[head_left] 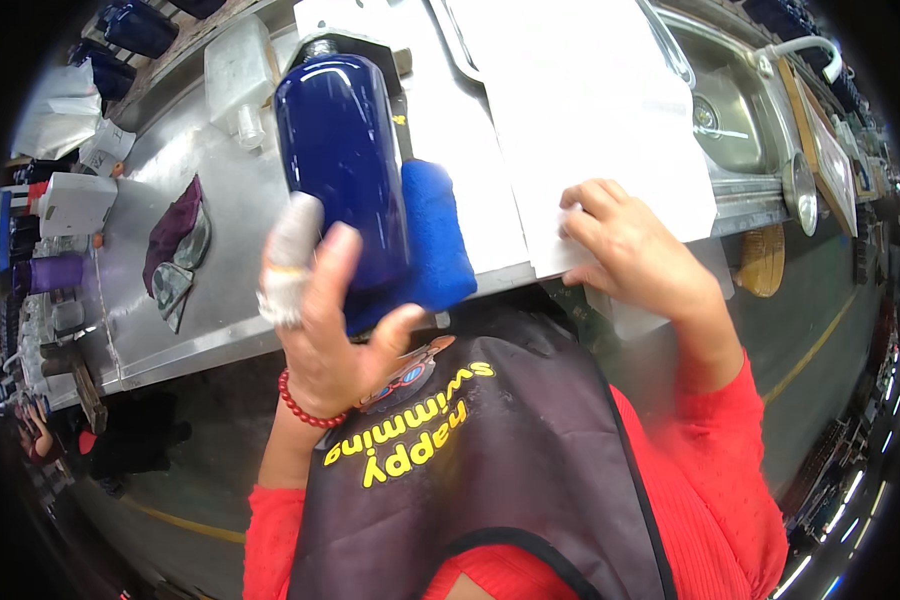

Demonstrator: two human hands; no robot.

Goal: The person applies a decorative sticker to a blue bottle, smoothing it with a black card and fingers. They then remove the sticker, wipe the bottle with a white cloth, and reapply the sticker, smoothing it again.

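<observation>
A dark blue glossy bottle (340,150) with a bare threaded neck lies on the steel bench in front of me, partly over a bright blue cloth (435,235). At its near end is my left hand (320,310), fingers spread and thumb out. Whitish coverings wrap some of those fingers, and a red bead bracelet circles the wrist. Whether the fingertips touch the bottle I cannot tell. Over the near edge of a large white sheet (610,110), my right hand (635,240) has its fingers curled inward. Anything pinched there is too small to make out.
A clear plastic container (240,75) stands at the far left, and a crumpled purple-grey cloth (177,245) lies on the steel bench (235,190). To the right are a sink (735,110) with a white faucet (810,45) and a woven basket (762,260). More blue bottles (138,28) stand upper left.
</observation>
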